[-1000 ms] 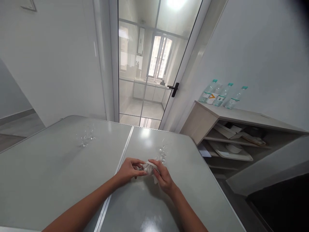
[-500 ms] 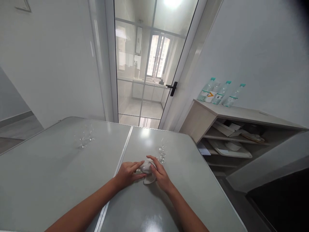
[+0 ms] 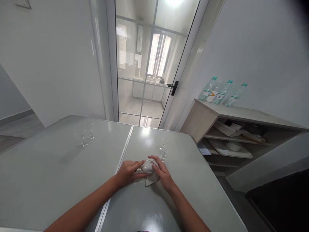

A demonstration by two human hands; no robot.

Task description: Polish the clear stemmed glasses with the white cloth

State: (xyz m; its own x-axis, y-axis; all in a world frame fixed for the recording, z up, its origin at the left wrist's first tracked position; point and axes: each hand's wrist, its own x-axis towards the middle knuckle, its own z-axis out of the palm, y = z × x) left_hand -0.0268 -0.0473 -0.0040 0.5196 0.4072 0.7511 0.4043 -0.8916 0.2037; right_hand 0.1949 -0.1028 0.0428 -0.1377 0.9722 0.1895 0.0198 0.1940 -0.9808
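Just right of the table's seam, my two hands meet around a clear glass point(image 3: 146, 167) and a white cloth point(image 3: 151, 179). My left hand point(image 3: 130, 171) is closed on the glass from the left, thumb below and fingers above; its base is mostly hidden by the fingers. From the right, my right hand point(image 3: 161, 172) presses the cloth round the glass's rounded bowl. A loose corner of the cloth hangs toward me. Just beyond my right hand stand clear stemmed glasses point(image 3: 162, 151), partly see-through and hard to separate.
More clear stemmed glasses point(image 3: 85, 138) stand on the left half of the grey table point(image 3: 60, 187). A seam strip point(image 3: 125, 145) divides the tabletop. Right of the table is a wooden shelf unit point(image 3: 205, 112) with plastic bottles point(image 3: 218, 91) on top. A glazed door point(image 3: 142, 103) stands behind.
The white cloth has shifted slightly around the glass, and its loose corner hangs a little differently. Both hands keep their hold; the whole view has moved slightly.
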